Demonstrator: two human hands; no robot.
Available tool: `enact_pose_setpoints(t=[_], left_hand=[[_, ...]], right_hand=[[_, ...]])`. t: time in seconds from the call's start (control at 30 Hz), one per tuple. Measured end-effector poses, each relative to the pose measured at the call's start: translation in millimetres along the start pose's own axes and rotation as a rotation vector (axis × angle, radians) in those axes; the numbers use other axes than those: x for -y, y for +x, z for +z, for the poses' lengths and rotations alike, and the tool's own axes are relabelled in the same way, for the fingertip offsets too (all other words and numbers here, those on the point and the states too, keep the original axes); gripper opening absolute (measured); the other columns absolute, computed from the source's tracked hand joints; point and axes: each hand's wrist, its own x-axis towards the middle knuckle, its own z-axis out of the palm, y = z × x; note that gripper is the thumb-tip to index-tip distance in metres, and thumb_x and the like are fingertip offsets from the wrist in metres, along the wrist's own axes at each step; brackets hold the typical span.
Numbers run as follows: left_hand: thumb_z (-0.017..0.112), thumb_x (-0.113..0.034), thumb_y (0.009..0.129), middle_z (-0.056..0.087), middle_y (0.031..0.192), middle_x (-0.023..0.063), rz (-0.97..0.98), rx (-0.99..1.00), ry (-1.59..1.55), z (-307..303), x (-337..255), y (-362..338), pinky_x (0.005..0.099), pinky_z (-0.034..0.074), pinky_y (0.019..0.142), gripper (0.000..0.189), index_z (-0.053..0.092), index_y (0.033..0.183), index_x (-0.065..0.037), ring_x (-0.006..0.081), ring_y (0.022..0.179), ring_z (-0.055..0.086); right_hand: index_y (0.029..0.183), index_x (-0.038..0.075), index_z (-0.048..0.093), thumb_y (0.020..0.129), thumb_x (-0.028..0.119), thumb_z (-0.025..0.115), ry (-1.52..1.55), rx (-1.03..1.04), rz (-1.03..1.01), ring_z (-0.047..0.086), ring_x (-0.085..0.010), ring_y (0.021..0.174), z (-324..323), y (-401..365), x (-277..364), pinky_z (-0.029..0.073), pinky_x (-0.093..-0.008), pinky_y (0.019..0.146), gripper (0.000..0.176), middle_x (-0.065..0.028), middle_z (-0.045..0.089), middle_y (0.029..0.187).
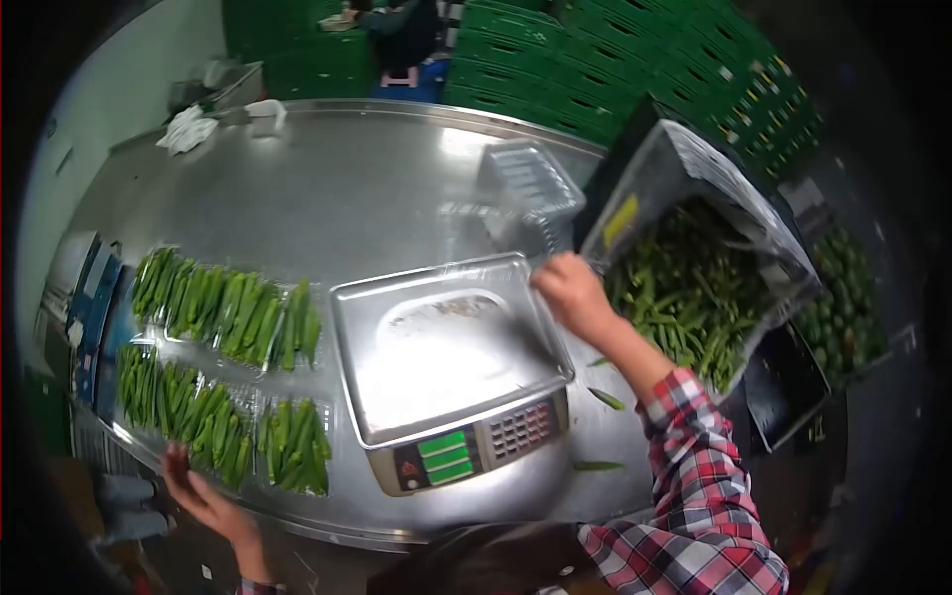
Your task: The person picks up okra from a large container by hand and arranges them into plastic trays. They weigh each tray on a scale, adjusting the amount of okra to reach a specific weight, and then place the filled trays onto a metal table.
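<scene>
My left hand (pixel 210 508) is at the table's front edge, fingers apart and holding nothing, beside clear trays of green okra pods (pixel 203 421). Another row of packed okra (pixel 228 307) lies behind them. My right hand (pixel 573 293) is closed over the right back corner of the scale's bare metal pan (pixel 446 347). Blurred clear plastic shows just beyond its fingertips; whether they grip it is unclear. Behind that hand stands a stack of clear empty trays (pixel 534 178). The scale's keypad and green display (pixel 446 456) face me.
A lined crate (pixel 694 159) of loose okra (pixel 684 288) tilts at the right. Loose pods (pixel 606 399) lie beside the scale. A black crate (pixel 783 387) stands lower right. White crumpled plastic (pixel 186 130) sits at the back left. A person (pixel 405 35) is beyond the table, near green crates (pixel 506 50).
</scene>
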Motion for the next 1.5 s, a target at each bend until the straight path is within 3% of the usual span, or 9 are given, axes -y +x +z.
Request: enact_pose_setpoints(t=[0.2, 0.27, 0.47, 0.57, 0.73, 0.9, 1.07, 1.17, 1.5], left_hand=[[0.058, -0.034, 0.084, 0.047, 0.123, 0.0169, 0.566, 0.675, -0.195, 86.4, -101.8, -84.4, 0.0480, 0.028, 0.102, 0.058, 0.038, 0.127, -0.001, 0.0330, 0.117, 0.044], [0.066, -0.038, 0.077, 0.052, 0.115, 0.0149, 0.781, 1.219, -0.135, 112.9, -159.3, -108.0, 0.0533, 0.032, 0.096, 0.053, 0.051, 0.116, -0.005, 0.0311, 0.106, 0.052], [0.056, -0.007, 0.068, 0.061, 0.091, 0.0076, 1.054, 1.753, -0.257, 145.8, -159.3, -209.4, 0.0374, 0.046, 0.080, 0.031, 0.061, 0.099, -0.004, 0.0229, 0.085, 0.058], [0.057, -0.007, 0.069, 0.061, 0.093, 0.0073, 0.881, 1.763, -0.169, 135.3, -171.0, -219.7, 0.0347, 0.048, 0.072, 0.031, 0.061, 0.100, -0.004, 0.0237, 0.084, 0.058], [0.058, -0.007, 0.068, 0.062, 0.094, 0.0082, 0.723, 1.687, -0.001, 115.3, -198.2, -238.3, 0.0343, 0.049, 0.067, 0.032, 0.061, 0.100, -0.004, 0.0242, 0.084, 0.058], [0.058, -0.007, 0.069, 0.061, 0.095, 0.0076, 0.587, 1.573, 0.153, 102.2, -221.9, -274.3, 0.0346, 0.049, 0.072, 0.034, 0.061, 0.103, -0.005, 0.0244, 0.087, 0.058], [0.056, -0.007, 0.071, 0.060, 0.101, 0.0074, 0.517, 1.464, 0.144, 124.4, -239.9, -317.2, 0.0344, 0.047, 0.079, 0.034, 0.061, 0.105, -0.006, 0.0243, 0.093, 0.056], [0.055, -0.007, 0.072, 0.059, 0.104, 0.0069, 0.523, 1.479, 0.054, 151.6, -230.8, -337.8, 0.0348, 0.046, 0.081, 0.035, 0.060, 0.106, -0.008, 0.0246, 0.094, 0.056], [0.064, -0.012, 0.071, 0.055, 0.110, 0.0104, 0.693, 1.587, -0.066, 230.6, -206.2, -389.0, 0.0374, 0.046, 0.084, 0.034, 0.061, 0.104, -0.009, 0.0283, 0.101, 0.053]], right_hand=[[0.090, 0.007, 0.059, 0.064, 0.007, 0.062, 0.217, 0.111, 0.228, 0.052, -0.0240, 0.069, -82.7, -130.5, 136.5, 0.041, -0.0347, 0.058, 0.026, -0.0068, 0.053, 0.077], [0.092, 0.008, 0.057, 0.065, 0.010, 0.062, 0.254, 0.165, 0.295, 0.053, -0.0227, 0.069, -104.1, -180.4, 188.0, 0.041, -0.0340, 0.057, 0.027, -0.0064, 0.053, 0.077], [0.092, 0.006, 0.062, 0.077, 0.013, 0.063, 0.609, 0.304, 0.564, 0.055, -0.0232, 0.068, -120.8, -278.0, 223.9, 0.044, -0.0353, 0.060, 0.017, -0.0077, 0.058, 0.080], [0.083, 0.008, 0.061, 0.079, 0.026, 0.063, 0.705, 0.265, 1.256, 0.057, -0.0259, 0.075, -130.6, -298.0, 180.2, 0.045, -0.0378, 0.068, 0.018, -0.0112, 0.057, 0.080], [0.081, 0.005, 0.058, 0.076, 0.018, 0.063, 0.322, 0.433, 0.623, 0.050, -0.0273, 0.084, -68.4, -331.2, 116.0, 0.040, -0.0388, 0.073, 0.015, -0.0089, 0.054, 0.083], [0.082, 0.003, 0.054, 0.071, 0.011, 0.063, 0.286, 0.127, 0.563, 0.048, -0.0285, 0.089, -52.0, -307.0, 56.2, 0.040, -0.0393, 0.078, 0.016, -0.0126, 0.050, 0.093], [0.096, -0.001, 0.050, 0.065, 0.002, 0.058, 0.246, 0.419, 0.631, 0.047, -0.0293, 0.090, -14.0, -302.9, 2.1, 0.038, -0.0392, 0.078, 0.032, -0.0133, 0.051, 0.091], [0.098, -0.003, 0.052, 0.073, 0.007, 0.052, 0.270, 0.129, 0.524, 0.048, -0.0325, 0.087, -8.1, -279.2, -28.1, 0.039, -0.0398, 0.078, 0.026, -0.0168, 0.053, 0.088], [0.082, 0.000, 0.057, 0.067, 0.010, 0.058, 0.103, 0.247, 0.512, 0.045, -0.0308, 0.108, -24.5, -281.2, -49.3, 0.036, -0.0402, 0.088, 0.018, -0.0184, 0.050, 0.110]])
